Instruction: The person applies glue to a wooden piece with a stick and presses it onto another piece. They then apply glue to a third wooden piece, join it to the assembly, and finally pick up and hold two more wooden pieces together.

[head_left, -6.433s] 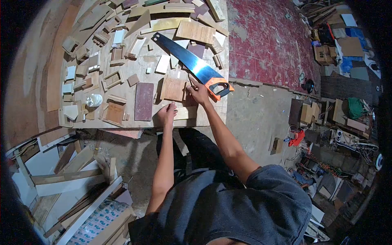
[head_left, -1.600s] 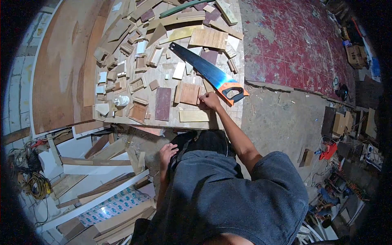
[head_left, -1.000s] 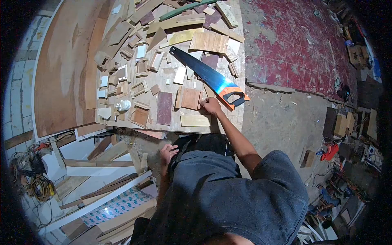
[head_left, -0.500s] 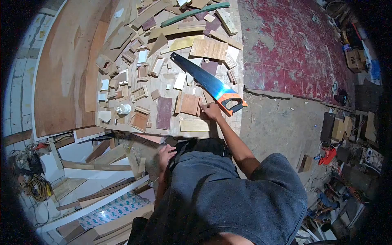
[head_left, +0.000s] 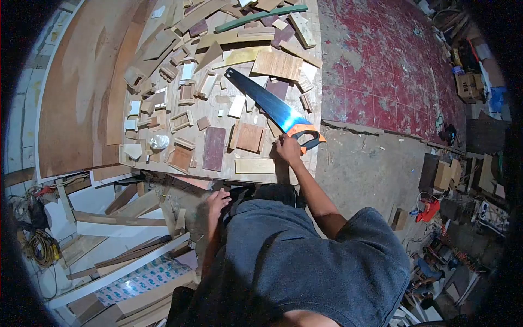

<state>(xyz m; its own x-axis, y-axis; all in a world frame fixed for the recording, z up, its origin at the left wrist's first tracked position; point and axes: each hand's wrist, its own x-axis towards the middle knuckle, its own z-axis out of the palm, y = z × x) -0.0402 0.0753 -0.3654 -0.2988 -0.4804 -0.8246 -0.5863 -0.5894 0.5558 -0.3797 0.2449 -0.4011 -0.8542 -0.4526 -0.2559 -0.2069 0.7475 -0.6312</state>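
My right hand [head_left: 287, 149] is over the table's near right part, its fingers curled down beside the orange and black handle of the handsaw [head_left: 261, 98]. Whether the fingers pinch anything is too small to make out. To its left lies a small brown wooden piece with raised side strips [head_left: 248, 136], and below that a pale flat strip [head_left: 254, 166]. A dark red rectangular board [head_left: 214, 149] lies farther left. My left hand [head_left: 218, 202] hangs in front of the table's near edge, fingers apart, holding nothing.
Many small wooden blocks and offcuts cover the worktable [head_left: 223, 175]. A large brown wooden sheet [head_left: 81, 92] stretches along the left. Boards and scraps [head_left: 120, 220] are piled at the lower left. Red worn flooring [head_left: 381, 76] and a red object [head_left: 428, 210] are to the right.
My right hand has moved slightly away from the brown wooden piece, closer to the saw handle. The whole view has shifted a little, and my left hand still hangs by the table.
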